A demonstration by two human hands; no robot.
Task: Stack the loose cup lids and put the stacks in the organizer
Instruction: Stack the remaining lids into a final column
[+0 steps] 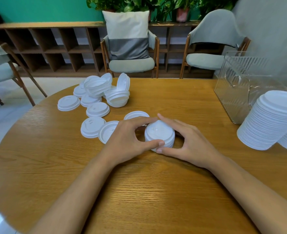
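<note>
The small stack of white lids stands on the wooden table, near the middle, and you hold it between both hands. Your left hand closes on it from the left — the thumb presses the near side low and the fingers reach over the far rim. Your right hand closes on it from the right in the same way, and the two thumbs nearly touch in front of the stack.

Just left of your left hand lie single loose lids, flat on the table, and farther away there is a heap of lids, some tilted on edge. At the right edge a tall stack of lids stands — it leans a little. Behind it stands the clear organizer.
</note>
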